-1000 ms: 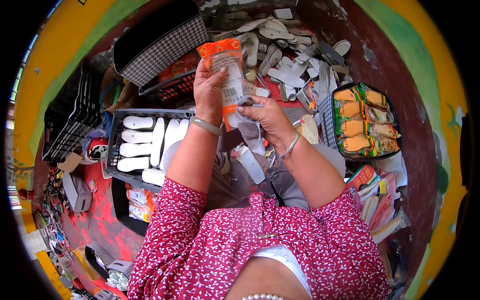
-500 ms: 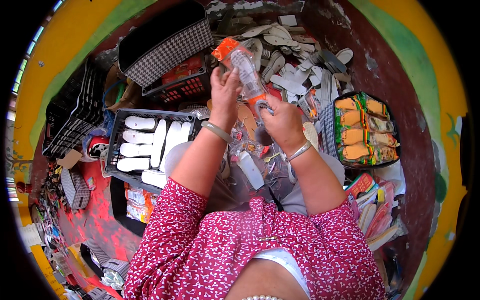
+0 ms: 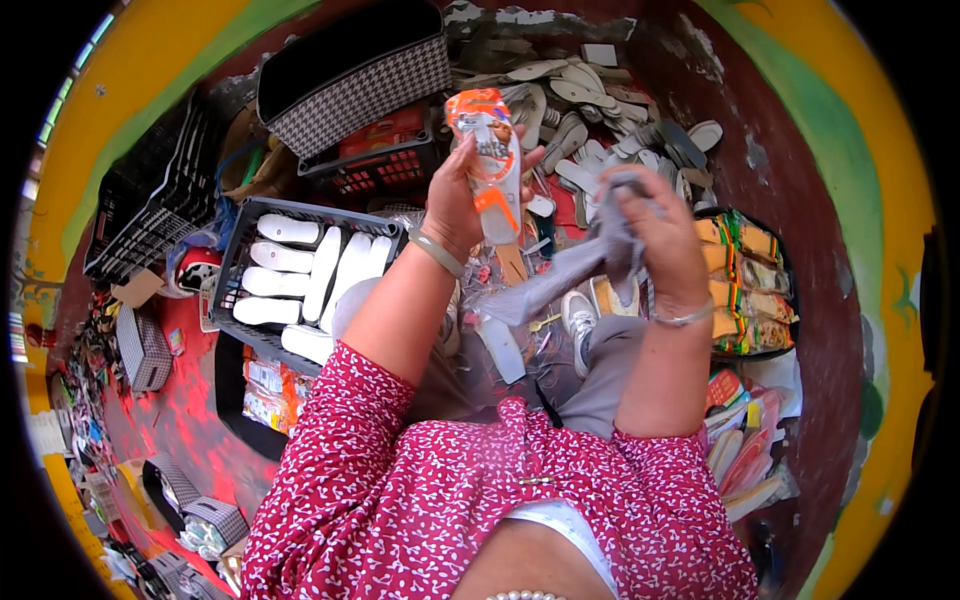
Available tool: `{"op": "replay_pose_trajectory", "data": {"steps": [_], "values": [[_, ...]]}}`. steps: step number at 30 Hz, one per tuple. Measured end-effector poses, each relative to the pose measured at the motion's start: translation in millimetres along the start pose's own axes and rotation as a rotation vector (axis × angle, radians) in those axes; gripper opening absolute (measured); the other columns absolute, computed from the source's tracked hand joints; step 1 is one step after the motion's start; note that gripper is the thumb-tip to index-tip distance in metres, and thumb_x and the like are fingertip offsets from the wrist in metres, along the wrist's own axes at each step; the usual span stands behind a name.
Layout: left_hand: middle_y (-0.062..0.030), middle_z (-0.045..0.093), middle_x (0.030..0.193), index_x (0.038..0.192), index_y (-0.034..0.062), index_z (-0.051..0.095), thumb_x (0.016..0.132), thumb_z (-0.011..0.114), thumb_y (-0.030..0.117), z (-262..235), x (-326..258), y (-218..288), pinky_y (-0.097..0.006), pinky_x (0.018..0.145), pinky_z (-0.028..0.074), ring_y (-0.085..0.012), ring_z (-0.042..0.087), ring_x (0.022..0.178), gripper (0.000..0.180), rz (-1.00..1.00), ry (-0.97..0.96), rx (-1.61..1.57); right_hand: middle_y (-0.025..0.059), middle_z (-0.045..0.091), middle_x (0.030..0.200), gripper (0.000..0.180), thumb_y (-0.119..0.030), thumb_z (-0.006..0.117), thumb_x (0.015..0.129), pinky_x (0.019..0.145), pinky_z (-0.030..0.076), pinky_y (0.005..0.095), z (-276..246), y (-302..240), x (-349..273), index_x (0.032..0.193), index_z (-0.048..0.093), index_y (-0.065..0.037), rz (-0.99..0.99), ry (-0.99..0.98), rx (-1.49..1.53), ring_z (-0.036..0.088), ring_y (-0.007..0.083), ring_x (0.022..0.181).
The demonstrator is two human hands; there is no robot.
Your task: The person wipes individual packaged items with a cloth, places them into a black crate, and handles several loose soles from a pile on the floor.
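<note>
My left hand (image 3: pixel 455 205) is closed round a packaged insole (image 3: pixel 492 165) in a clear and orange wrapper, held upright in front of me with its printed face showing. Some fingertips stick out past its right edge. To the right, my right hand (image 3: pixel 665 240) grips a grey cloth (image 3: pixel 560 280) that is bunched at the fingers, with a long end trailing left above my knees. Motion blurs the cloth and that hand a little. Beneath them, a pale flat insole-shaped piece (image 3: pixel 501 350) lies between my legs.
A grey crate (image 3: pixel 232 255) of white insoles (image 3: pixel 278 284) stands at my left. At right is a basket holding packed orange insoles (image 3: pixel 725 262). A heap of loose insoles (image 3: pixel 580 95) lies at the far wall beside a houndstooth bin (image 3: pixel 360 85). Black crates (image 3: pixel 155 205) stand far left.
My right hand has come off the package and moved right, swinging the grey cloth away from it. The package, now only in my left hand, has turned more upright, its printed face showing.
</note>
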State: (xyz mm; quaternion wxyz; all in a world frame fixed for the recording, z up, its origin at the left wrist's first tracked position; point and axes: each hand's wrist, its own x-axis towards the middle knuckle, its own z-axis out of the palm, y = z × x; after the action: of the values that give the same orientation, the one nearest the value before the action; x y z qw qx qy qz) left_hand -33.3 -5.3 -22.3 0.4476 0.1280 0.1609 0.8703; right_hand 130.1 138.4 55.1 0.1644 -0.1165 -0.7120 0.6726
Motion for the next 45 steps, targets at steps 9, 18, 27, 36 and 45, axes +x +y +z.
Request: {"op": "replay_pose_trajectory", "data": {"steps": [9, 18, 27, 36, 45], "values": [[-0.0164, 0.054, 0.119, 0.126, 0.0073, 0.043, 0.094, 0.034, 0.036, 4, 6, -26, -0.040, 0.080, 0.051, -0.0282, 0.058, 0.100, 0.043, -0.161, -0.086, -0.146, 0.0121, 0.054, 0.112, 0.032, -0.011, 0.058, 0.085, 0.091, 0.043, 0.0324, 34, -6, 7, 0.114, 0.049, -0.004, -0.491, 0.316, 0.488, 0.054, 0.0197, 0.104], [-0.0101, 0.056, 0.117, 0.123, 0.0079, 0.048, 0.095, 0.035, 0.039, 24, -6, -29, -0.040, 0.093, 0.042, -0.0236, 0.055, 0.104, 0.043, -0.181, -0.046, -0.251, 0.0200, 0.036, 0.138, 0.050, -0.018, 0.066, 0.075, 0.099, 0.034, 0.0429, 50, 51, 28, 0.123, 0.052, -0.010, -0.626, 0.284, -1.021, 0.027, 0.0445, 0.129], [-0.0066, 0.059, 0.103, 0.114, 0.0082, 0.050, 0.096, 0.034, 0.037, 12, -1, -40, -0.035, 0.086, 0.046, -0.0197, 0.057, 0.095, 0.037, -0.088, 0.042, -0.047, 0.0147, 0.052, 0.098, 0.042, -0.018, 0.068, 0.075, 0.077, 0.042, 0.0437, 66, 47, 27, 0.111, 0.051, -0.007, -0.520, 0.505, -0.831, 0.052, 0.0348, 0.091], [-0.0123, 0.058, 0.104, 0.113, 0.0035, 0.050, 0.095, 0.036, 0.038, -14, 8, -28, -0.039, 0.084, 0.049, -0.0264, 0.057, 0.098, 0.041, -0.142, 0.066, -0.118, 0.0101, 0.057, 0.100, 0.037, -0.006, 0.062, 0.074, 0.083, 0.044, 0.0294, 72, 57, 29, 0.110, 0.056, -0.003, -0.315, 0.072, -0.472, 0.057, 0.0246, 0.091], [-0.0221, 0.050, 0.121, 0.129, 0.0009, 0.039, 0.095, 0.030, 0.041, -21, 9, -10, -0.047, 0.085, 0.048, -0.0361, 0.058, 0.094, 0.054, -0.048, 0.015, -0.087, 0.0098, 0.052, 0.099, 0.039, 0.001, 0.060, 0.066, 0.082, 0.044, 0.0299, 98, 55, 2, 0.105, 0.062, -0.005, -0.486, -0.153, -0.485, 0.055, 0.0228, 0.093]]}}
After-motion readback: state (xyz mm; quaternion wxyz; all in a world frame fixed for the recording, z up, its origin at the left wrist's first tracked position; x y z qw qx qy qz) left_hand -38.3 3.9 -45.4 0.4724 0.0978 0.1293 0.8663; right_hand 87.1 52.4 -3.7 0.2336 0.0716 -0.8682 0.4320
